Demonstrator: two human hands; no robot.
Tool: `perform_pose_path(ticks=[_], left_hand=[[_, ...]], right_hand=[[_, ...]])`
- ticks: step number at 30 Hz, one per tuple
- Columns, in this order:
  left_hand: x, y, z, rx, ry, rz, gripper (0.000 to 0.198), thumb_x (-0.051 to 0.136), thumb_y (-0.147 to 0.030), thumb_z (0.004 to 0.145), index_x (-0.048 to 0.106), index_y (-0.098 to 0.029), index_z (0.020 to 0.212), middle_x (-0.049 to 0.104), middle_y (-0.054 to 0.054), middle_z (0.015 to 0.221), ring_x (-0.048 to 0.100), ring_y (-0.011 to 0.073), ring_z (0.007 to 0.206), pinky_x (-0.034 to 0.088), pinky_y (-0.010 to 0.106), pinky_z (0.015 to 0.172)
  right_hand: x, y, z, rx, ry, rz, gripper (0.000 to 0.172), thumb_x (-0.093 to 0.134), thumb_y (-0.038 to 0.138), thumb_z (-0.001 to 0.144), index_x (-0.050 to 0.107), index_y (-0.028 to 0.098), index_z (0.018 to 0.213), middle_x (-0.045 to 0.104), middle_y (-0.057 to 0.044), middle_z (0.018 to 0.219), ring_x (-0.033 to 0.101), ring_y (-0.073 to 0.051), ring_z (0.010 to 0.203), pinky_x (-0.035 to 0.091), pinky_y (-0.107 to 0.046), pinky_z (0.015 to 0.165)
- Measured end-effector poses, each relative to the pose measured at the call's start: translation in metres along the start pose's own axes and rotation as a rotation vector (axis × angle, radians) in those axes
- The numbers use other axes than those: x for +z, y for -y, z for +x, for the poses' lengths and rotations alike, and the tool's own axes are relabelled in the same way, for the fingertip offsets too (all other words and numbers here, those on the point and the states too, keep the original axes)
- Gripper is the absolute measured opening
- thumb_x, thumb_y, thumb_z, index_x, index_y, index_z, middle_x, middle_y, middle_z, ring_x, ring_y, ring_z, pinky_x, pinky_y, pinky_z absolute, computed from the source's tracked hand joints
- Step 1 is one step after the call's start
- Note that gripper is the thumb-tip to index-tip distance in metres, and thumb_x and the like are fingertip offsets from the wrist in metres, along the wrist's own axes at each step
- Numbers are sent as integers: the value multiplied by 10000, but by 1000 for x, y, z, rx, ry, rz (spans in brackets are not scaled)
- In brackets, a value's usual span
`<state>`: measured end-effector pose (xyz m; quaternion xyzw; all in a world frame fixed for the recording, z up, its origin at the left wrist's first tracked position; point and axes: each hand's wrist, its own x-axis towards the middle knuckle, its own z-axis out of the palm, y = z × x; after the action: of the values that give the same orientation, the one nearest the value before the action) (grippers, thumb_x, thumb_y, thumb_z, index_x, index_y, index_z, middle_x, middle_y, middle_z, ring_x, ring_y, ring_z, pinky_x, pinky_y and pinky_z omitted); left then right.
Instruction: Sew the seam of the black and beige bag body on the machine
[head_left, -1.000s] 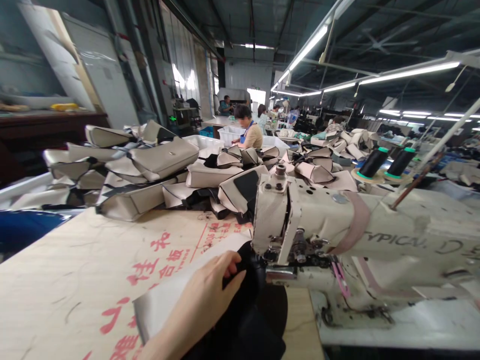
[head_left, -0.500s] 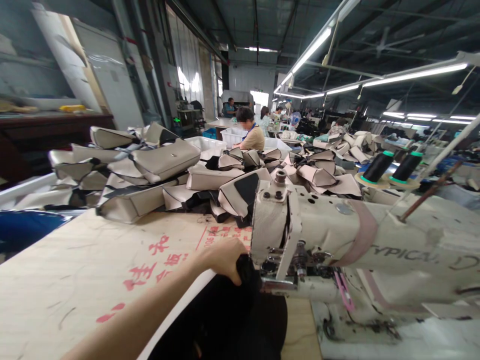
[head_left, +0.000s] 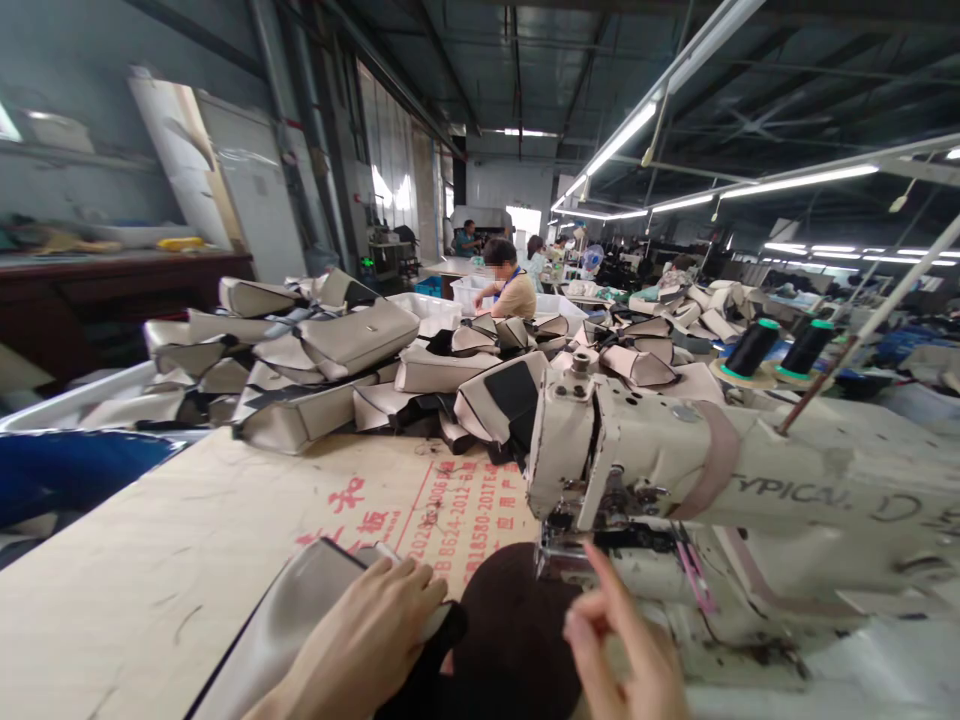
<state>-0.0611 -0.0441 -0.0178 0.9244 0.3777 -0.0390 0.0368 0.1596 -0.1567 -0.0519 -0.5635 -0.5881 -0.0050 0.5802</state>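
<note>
My left hand point(head_left: 371, 625) is closed over the edge of a beige bag point(head_left: 289, 600) with dark edging, at the front of the wooden table. Black lining bunches just beyond its fingertips. A dark brown rounded panel point(head_left: 517, 625) lies between my hands, its far edge beside the needle area of the sewing machine point(head_left: 637, 450). My right hand point(head_left: 626, 645) is raised in front of the machine, index finger stretched toward the presser foot area, other fingers partly bent and apart. Nothing shows in it. The lower part of the bag is out of view.
Many beige bags point(head_left: 360, 340) are heaped behind the wooden tabletop point(head_left: 180, 560). Black thread cones point(head_left: 752, 348) stand behind the machine. A blue-lined container point(head_left: 75, 475) is at the left. A co-worker point(head_left: 514, 285) sits beyond the heap beside white bins.
My left hand has left the black material at the machine's needle area and now grips the beige bag, nearer me. My right hand has come into view. The camera view has shifted slightly.
</note>
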Motion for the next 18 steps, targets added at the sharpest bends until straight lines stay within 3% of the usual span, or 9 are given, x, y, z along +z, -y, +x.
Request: perform_pose_path(ticks=[1, 3, 6, 9, 11, 13, 16, 18], left_hand=[[0, 0, -2, -7, -6, 11, 180, 477, -136, 728, 599, -208, 838, 639, 48, 890, 565, 230, 849, 397, 386, 754], [-1, 1, -5, -12, -10, 36, 190, 479, -127, 725, 600, -204, 849, 636, 51, 902, 559, 229, 856, 399, 385, 755], [0, -1, -5, 11, 3, 57, 183, 483, -127, 723, 597, -205, 843, 633, 50, 891, 557, 230, 847, 409, 385, 749], [9, -7, 7, 21, -9, 81, 162, 509, -158, 718, 597, -194, 849, 629, 70, 896, 560, 246, 850, 424, 398, 759], [17, -10, 18, 30, -12, 102, 159, 524, -169, 710, 602, -179, 847, 629, 91, 899, 565, 260, 861, 432, 412, 775], [23, -7, 24, 51, 4, 107, 163, 532, -159, 697, 611, -172, 839, 634, 99, 895, 573, 264, 864, 434, 412, 789], [29, 10, 7, 41, 28, 74, 157, 490, -159, 740, 623, -193, 817, 645, 79, 867, 586, 248, 848, 433, 399, 786], [37, 26, -20, -36, 28, 65, 202, 434, -173, 788, 630, -216, 810, 649, 62, 851, 589, 241, 830, 432, 401, 765]], right_hand=[[25, 9, 2, 48, 53, 65, 453, 454, 266, 912, 357, 148, 1338, 598, 2, 685, 559, -93, 555, 455, -169, 528], [64, 24, 8, 177, -13, 174, 446, 418, 290, 930, 311, 124, 1330, 555, 14, 661, 531, -93, 530, 447, -179, 513], [88, 30, 14, 304, -193, 225, 326, 363, 318, 952, 384, 119, 1209, 493, 31, 610, 494, -90, 488, 417, -172, 465], [77, 13, 16, 58, -54, 0, 235, 393, 316, 944, 500, 130, 1042, 540, 9, 587, 540, -104, 498, 407, -181, 469], [56, -2, 18, -177, 83, -205, 198, 426, 292, 934, 551, 143, 971, 599, -16, 624, 584, -124, 531, 427, -204, 508], [34, -13, 18, -331, 132, -329, 179, 453, 264, 921, 573, 158, 1001, 643, -34, 702, 616, -144, 583, 460, -232, 564], [19, -11, 9, -396, 2, -313, 270, 493, 211, 885, 529, 167, 1148, 662, -61, 797, 639, -169, 677, 498, -261, 630], [31, -1, -6, -371, -84, -246, 306, 432, 190, 893, 501, 173, 1190, 657, -79, 839, 641, -165, 699, 508, -251, 620]])
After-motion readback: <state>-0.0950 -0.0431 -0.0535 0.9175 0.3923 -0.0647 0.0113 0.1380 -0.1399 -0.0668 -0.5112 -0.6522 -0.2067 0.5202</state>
